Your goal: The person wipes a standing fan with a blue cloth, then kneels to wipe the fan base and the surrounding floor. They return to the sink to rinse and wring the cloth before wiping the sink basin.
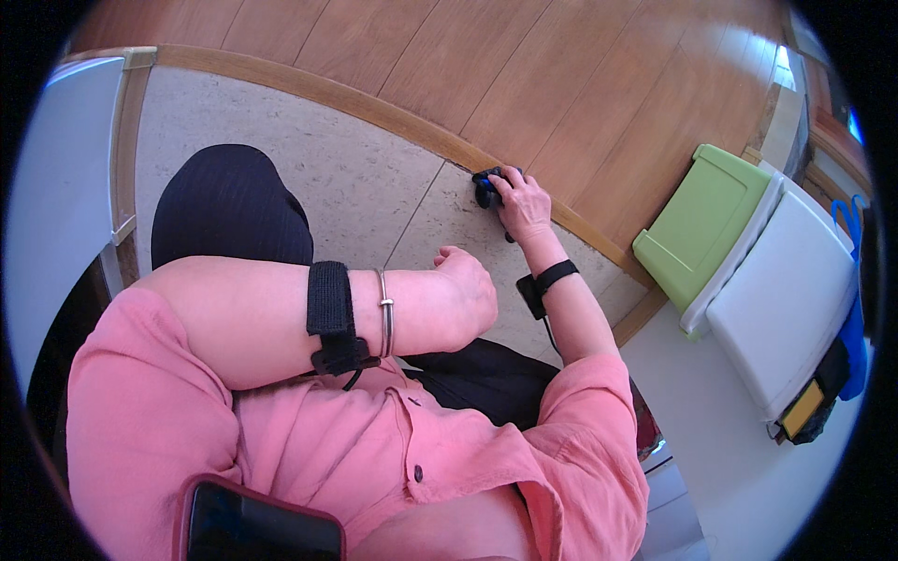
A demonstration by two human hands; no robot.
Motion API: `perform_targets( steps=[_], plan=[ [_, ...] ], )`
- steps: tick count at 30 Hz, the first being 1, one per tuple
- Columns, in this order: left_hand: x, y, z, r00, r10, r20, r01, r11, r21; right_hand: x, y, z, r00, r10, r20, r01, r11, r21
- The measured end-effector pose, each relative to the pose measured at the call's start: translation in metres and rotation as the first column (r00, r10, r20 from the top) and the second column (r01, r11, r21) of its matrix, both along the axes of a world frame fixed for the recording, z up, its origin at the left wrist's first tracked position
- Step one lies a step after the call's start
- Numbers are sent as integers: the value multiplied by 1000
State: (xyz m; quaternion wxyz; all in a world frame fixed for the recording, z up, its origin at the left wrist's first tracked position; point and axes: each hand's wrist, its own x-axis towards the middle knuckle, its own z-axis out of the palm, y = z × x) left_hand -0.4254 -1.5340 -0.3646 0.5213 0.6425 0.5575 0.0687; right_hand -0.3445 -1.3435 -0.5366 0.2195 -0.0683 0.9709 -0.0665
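Low over the stone-look tile floor (280, 119), my right hand (523, 207) grips a small black object with blue parts (483, 188). Fingers and the back of the hand cover much of it, so its kind is unclear. It lies close to the wooden edging strip (393, 118). My left hand (466, 298) is bent across in front of my body, nearer to me than the right one. Its fingers curl under and away from view; whether anything is in them cannot be seen.
Brown wooden floorboards (449, 56) extend beyond the edging strip. At right stand a green container (708, 210) and a white container (779, 294), with a blue bag (852, 343) beside them. A white panel (66, 175) rises at left. A phone (263, 526) sits against my chest.
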Motion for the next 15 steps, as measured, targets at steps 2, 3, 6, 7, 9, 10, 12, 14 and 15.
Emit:
perform_targets(
  steps=[2, 3, 6, 7, 9, 10, 12, 14, 15],
  plan=[
    [5, -18, -5, 986, 165, -41, -149, 954, 262, 2, -7, -2, 1000, -21, -21, 22, 1000, 17],
    [7, -18, -5, 985, 167, -36, -153, 956, 250, 2, -11, -6, 999, -7, -45, 8, 1000, 2],
    [4, -15, -4, 991, 126, -52, -114, 975, 192, -2, -34, -17, 997, 25, -67, -28, 999, -40],
    [2, -11, 0, 994, 86, -74, -74, 985, 155, -6, -49, -20, 994, -9, -111, 0, 997, -73],
    [-2, -7, 5, 996, 37, -81, -30, 997, 77, -19, -74, -20, 997, -18, -69, 14, 998, -68],
    [-3, -5, 5, 997, 26, -68, -23, 999, 40, -26, -86, -22, 991, 2, -137, -17, 994, -109],
    [-9, 6, 9, 995, -102, 11, 103, 986, -131, -38, -106, -23, 980, 20, -198, -51, 987, -155],
    [-6, 6, 5, 995, -98, 5, 98, 985, -141, -47, -112, -17, 992, -3, -129, -24, 978, -207],
    [-3, 7, 4, 996, -93, 5, 93, 985, -144, -49, -109, -16, 995, -9, -99, -14, 972, -234]
  ],
)
